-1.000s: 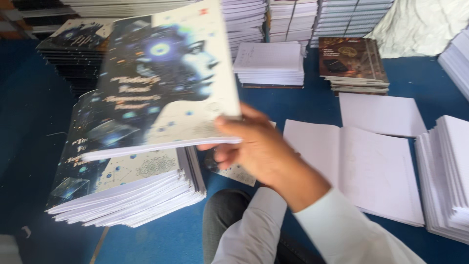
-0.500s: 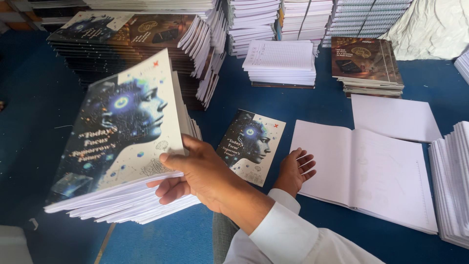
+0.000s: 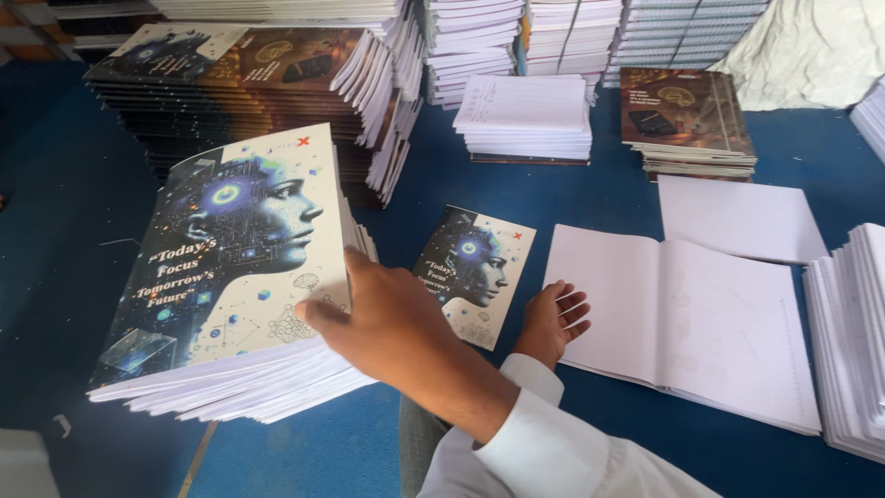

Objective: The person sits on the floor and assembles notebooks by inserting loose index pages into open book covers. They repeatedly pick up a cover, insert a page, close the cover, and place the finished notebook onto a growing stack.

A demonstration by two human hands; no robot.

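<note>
My right hand (image 3: 387,323) reaches left across my body and rests on the lower right corner of the top notebook (image 3: 230,249), which has a pale cover with a blue glowing face. That notebook lies on a fanned stack of the same notebooks (image 3: 249,387). My left hand (image 3: 553,318) lies flat on the blue floor with its fingers spread and holds nothing. It sits between a loose cover with the same face (image 3: 475,272) and an open white book block (image 3: 682,323).
A tall pile of dark-covered notebooks (image 3: 267,83) stands behind the stack. White page bundles (image 3: 530,115) and a brown-covered pile (image 3: 687,120) sit at the back. More white stacks (image 3: 853,341) line the right edge, near a loose sheet (image 3: 737,217).
My right hand held a notebook up in the air, then lowered it onto the stack at the left. It now rests on its cover. My left hand came into view on the floor.
</note>
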